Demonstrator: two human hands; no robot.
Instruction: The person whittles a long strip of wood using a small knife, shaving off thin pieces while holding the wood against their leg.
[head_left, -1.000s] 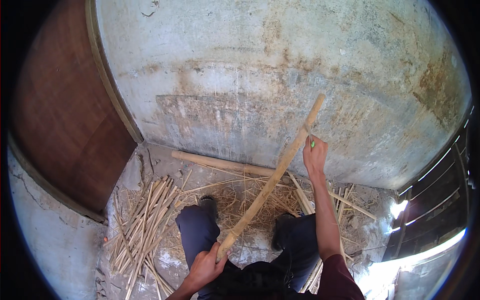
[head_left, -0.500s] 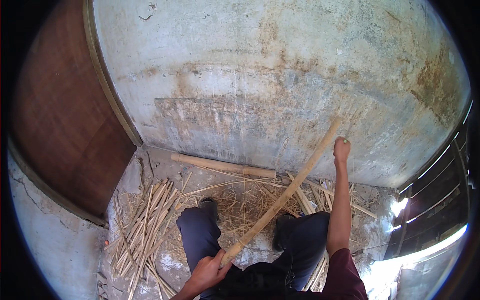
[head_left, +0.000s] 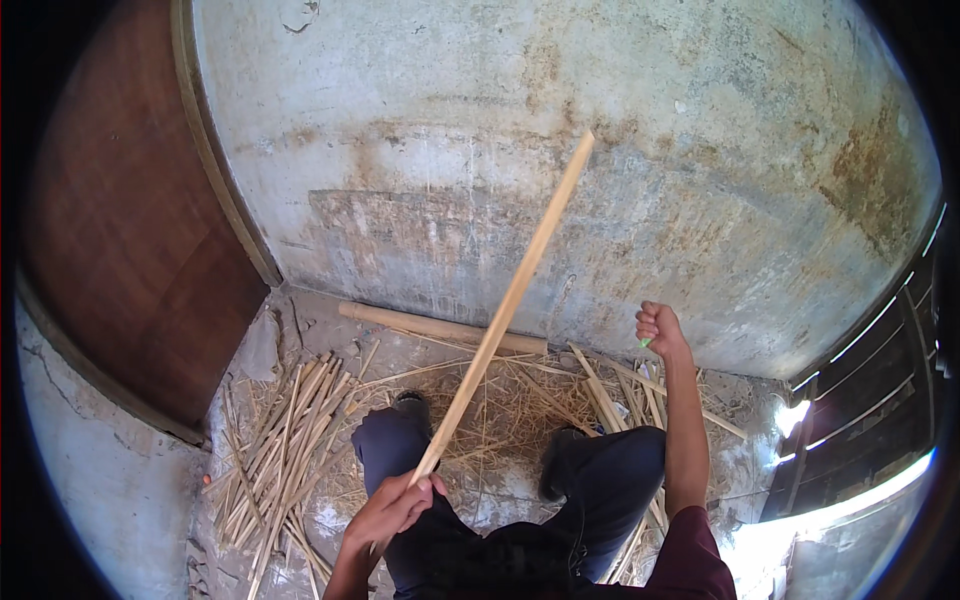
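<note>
The left hand (head_left: pixel 395 508) is gripping a long bamboo strip (head_left: pixel 510 310) at its near end, with the fingers curling around it and the thumb pressing along the top. The strip is slanting up from the near left toward the far right, over the gap between the knees, and its far tip is standing out against the stained wall (head_left: pixel 700 180); whether it is touching the wall, I cannot tell. The right hand (head_left: pixel 660 325) is hovering to the right, well apart from the strip, with its fingers folding tightly into a fist around a small green handle (head_left: pixel 646 342); no blade is showing clearly. A heap of sticks (head_left: pixel 285 440) is lying on the left, and a thick pole (head_left: pixel 440 327) is resting along the foot of the wall.

For working the strip well, the left grip should be staying firm, since the long far end is hanging free and could be swinging or twisting. Any stroke should be running away from the left fingers and the knees, with the strip's edges likely being sharp.
</note>
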